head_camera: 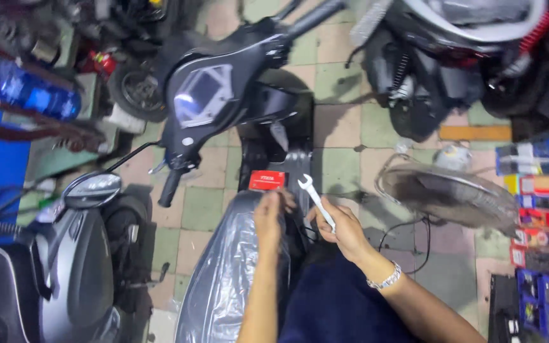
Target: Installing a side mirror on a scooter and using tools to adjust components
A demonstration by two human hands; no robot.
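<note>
I look down on a black scooter [223, 101] whose seat [223, 273] is wrapped in clear plastic film. My left hand [269, 219] rests on the front end of the seat, fingers bent, just below a red sticker [267, 180] on the scooter's body. My right hand [341, 228], with a metal watch band on its wrist, grips a silver open-end wrench [316, 200]; the wrench's jaw points up and away over the footboard.
A grey scooter [65, 267] with a round mirror stands at the left. A floor fan [446, 194] lies on the tiled floor at the right, its cable trailing. Another motorbike [452, 57] is at the top right. Red and blue parts boxes [541, 241] line the right edge.
</note>
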